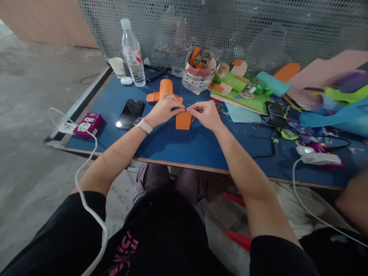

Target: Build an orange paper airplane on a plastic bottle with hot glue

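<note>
A cross-shaped orange paper cutout (pixel 166 88) lies on the blue table (pixel 184 143), its near flap hanging out below my fingers. My left hand (pixel 163 109), with a watch on the wrist, rests on the cutout's middle, fingers curled in a pinch on the paper. My right hand (pixel 205 113) meets it from the right, fingertips pinched on the same orange paper. The two hands touch at the fingertips over the sheet.
A black phone (pixel 130 113) lies left of my hands, a magenta power strip (pixel 87 123) at the table's left edge. A water bottle (pixel 133 53), paper cup (pixel 117 67) and scrap-filled basket (pixel 200 73) stand at the back. Coloured paper sheets (pixel 316 92), cables and another person's arm (pixel 355 199) fill the right.
</note>
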The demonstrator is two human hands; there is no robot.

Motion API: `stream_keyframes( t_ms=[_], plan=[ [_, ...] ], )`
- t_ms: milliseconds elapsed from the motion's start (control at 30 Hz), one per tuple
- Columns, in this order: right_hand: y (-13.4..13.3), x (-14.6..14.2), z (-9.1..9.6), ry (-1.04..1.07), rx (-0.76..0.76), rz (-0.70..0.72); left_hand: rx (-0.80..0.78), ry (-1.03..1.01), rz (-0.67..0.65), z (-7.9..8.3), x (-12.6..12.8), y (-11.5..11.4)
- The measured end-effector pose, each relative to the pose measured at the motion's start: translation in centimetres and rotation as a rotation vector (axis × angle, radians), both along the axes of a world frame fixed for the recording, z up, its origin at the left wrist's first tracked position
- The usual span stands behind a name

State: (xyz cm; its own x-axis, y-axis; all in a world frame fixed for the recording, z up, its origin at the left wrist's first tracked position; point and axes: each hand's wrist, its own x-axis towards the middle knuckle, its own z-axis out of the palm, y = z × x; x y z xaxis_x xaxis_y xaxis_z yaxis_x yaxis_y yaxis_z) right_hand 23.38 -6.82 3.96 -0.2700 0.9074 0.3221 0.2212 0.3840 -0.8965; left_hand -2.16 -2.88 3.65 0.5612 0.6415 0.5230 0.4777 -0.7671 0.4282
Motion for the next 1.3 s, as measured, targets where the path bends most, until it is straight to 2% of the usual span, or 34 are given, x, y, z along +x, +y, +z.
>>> stream_keyframes(
  t_ms=[300, 500, 700, 867, 1033, 1300],
  plan=[
    [0.9, -0.1, -0.9, -0.008, -0.056, -0.003, -0.052, -0.053, -0.016, 0.1, 0.4, -0.2],
    [1.1, 0.2, -1.0, -0.008, -0.007, -0.009, -0.051, -0.032, 0.014, 0.1, 0.4, -0.2],
    [1.4, 0.6, -1.1, -0.004, -0.010, -0.026, -0.048, -0.015, -0.043, 0.4, 0.6, -0.1],
    [1.6, 1.2, -1.2, -0.004, 0.027, -0.013, -0.080, 0.026, -0.042, 0.5, 1.1, 0.1],
    [1.8, 1.4, -1.5, 0.013, -0.016, -0.007, -0.138, 0.024, -0.033, 0.5, 1.3, 0.2],
    [1.5, 1.0, -1.4, 0.018, -0.076, -0.034, -0.105, -0.064, -0.049, 0.7, 0.7, -0.5]
  ],
)
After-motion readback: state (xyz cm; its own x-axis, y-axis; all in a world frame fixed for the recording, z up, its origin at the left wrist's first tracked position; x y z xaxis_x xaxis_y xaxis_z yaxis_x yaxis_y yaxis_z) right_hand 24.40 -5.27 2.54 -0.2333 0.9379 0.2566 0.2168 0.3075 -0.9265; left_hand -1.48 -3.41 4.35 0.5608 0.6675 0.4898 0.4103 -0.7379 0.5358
